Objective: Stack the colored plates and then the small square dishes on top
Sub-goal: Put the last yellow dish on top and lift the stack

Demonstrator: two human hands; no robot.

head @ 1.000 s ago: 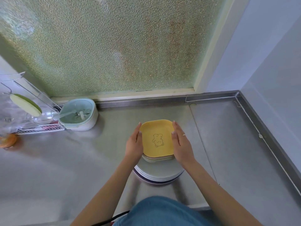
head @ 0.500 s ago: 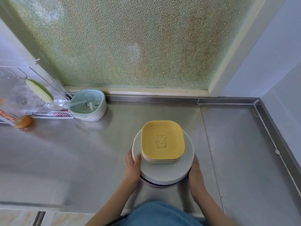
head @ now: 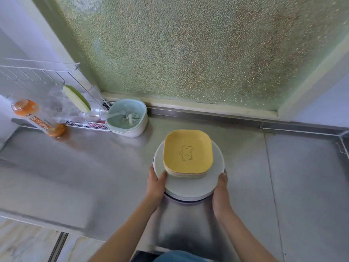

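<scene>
Left hand [head: 155, 183] and right hand [head: 221, 190] with fingers clasping opposite edges of the round plate stack [head: 188, 188] on the steel counter [head: 94, 167], yellow square dishes [head: 188, 153] piled on top, mint strainer basket [head: 127, 118] holding a white scoop beyond, frosted window [head: 188, 53] behind

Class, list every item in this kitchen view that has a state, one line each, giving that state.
Yellow dish: upright, topmost of the square dishes.
Round plates: stacked under the dishes.
Left hand: gripping the plates' left rim.
Right hand: gripping the plates' right rim.
Green basket: open, upright.
Orange bottle: leaning on the counter.
</scene>
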